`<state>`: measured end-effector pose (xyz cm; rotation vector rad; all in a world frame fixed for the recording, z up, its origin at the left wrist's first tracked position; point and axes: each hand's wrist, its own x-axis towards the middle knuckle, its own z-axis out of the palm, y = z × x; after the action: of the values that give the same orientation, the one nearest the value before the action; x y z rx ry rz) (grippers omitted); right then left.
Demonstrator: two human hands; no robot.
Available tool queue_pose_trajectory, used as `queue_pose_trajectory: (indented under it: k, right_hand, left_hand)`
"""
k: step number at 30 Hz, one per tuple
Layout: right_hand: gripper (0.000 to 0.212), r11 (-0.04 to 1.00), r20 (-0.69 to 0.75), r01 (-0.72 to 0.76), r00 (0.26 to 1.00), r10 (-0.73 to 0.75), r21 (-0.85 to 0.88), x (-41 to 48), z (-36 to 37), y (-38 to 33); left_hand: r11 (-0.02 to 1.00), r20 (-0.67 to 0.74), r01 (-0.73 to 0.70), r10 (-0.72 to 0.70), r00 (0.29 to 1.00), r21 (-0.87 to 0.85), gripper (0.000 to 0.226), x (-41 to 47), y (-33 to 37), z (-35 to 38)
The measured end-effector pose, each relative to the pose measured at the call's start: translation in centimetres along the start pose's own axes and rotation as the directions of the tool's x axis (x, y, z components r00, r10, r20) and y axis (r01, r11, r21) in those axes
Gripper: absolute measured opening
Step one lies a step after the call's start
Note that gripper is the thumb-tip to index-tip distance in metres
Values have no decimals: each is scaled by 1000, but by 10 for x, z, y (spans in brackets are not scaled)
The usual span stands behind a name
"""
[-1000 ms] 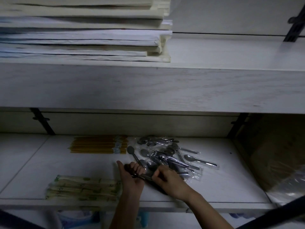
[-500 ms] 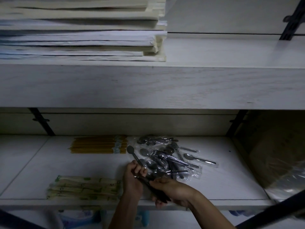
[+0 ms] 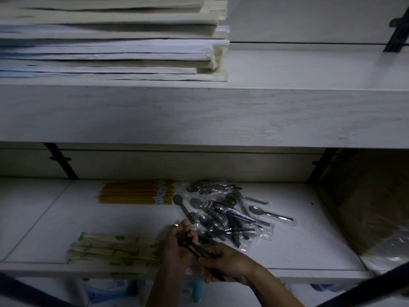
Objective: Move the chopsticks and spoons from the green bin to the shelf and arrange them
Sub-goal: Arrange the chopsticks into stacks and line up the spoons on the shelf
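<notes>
On the lower white shelf lies a loose pile of plastic-wrapped metal spoons. A yellow bundle of chopsticks lies at the back, and paper-wrapped chopsticks with green print lie near the front edge. My left hand and right hand both grip a small bunch of dark spoons just above the shelf's front edge, in front of the pile. The green bin is out of view.
A thick upper shelf board overhangs the work area, with a stack of flat white sheets on it. A brown box with plastic wrap stands at the right of the lower shelf. Dark bars cross the bottom corners.
Both hands lifted the bunch of spoons off the shelf and drew it toward me, away from the pile. My right hand slid down the handles toward the front edge.
</notes>
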<state>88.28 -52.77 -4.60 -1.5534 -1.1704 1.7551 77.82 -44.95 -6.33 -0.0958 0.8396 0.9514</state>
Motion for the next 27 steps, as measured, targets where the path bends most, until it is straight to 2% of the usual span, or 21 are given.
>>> queue_pose_trajectory:
  k: [2, 4, 5, 6, 8, 10, 12, 14, 16, 18, 20, 22, 24, 27]
  right_hand:
    - [19, 986, -13, 7, 1000, -9, -166, 0, -1, -2]
    - [30, 914, -32, 28, 998, -45, -405, 2, -3, -1]
    - [35, 898, -31, 22, 999, -40, -440, 3, -4, 0]
    - [35, 908, -22, 13, 999, -25, -419, 3, -6, 0]
    - [21, 957, 9, 14, 1000, -12, -289, 5, -6, -1]
    - [18, 998, 40, -13, 999, 16, -66, 3, -6, -3]
    - [20, 990, 64, -65, 996, 58, 124, 3, -8, -3]
    - [15, 973, 70, -90, 995, 77, 213, 4, -8, -2]
    - [9, 979, 28, -72, 997, 68, 191, 6, -7, 1]
    - [15, 996, -87, -42, 995, 49, 77, 7, -5, 4]
    - [25, 991, -214, -15, 977, -14, -134, 6, -2, 6]
    - [29, 933, -309, 5, 943, -125, -361, 6, 0, 8]
    - [19, 832, -376, 13, 888, -265, -555, 7, 5, 10]
    - [27, 772, -408, 43, 830, -381, -634, 6, 16, 11]
  left_hand:
    - [1000, 9, -6, 6, 1000, 8, 24, 3, 1, -2]
    - [1000, 18, -8, 8, 1000, 7, 23, 7, 3, -4]
    - [1000, 20, -6, 6, 1000, 7, 24, 9, 5, -5]
    - [1000, 24, -3, 3, 1000, 2, 25, 10, 6, -6]
    - [999, 34, -5, 6, 999, -33, 24, 10, 8, -8]
    - [998, 41, -12, 15, 999, -61, 22, 9, 8, -9]
    - [998, 63, -29, 33, 997, -65, 22, 7, 8, -8]
    - [997, 78, -58, 62, 995, -59, 22, 5, 9, -7]
    - [994, 66, -94, 98, 993, -53, 20, 1, 10, -6]
    - [990, 57, -134, 136, 989, -37, 18, -2, 11, -7]
    - [985, 62, -172, 173, 983, -16, 19, -3, 13, -9]
    - [979, 53, -204, 203, 978, 15, 21, -2, 13, -9]
    - [973, 21, -228, 228, 974, 37, 23, -1, 12, -9]
    - [965, 7, -261, 261, 965, 30, 25, 2, 10, -8]
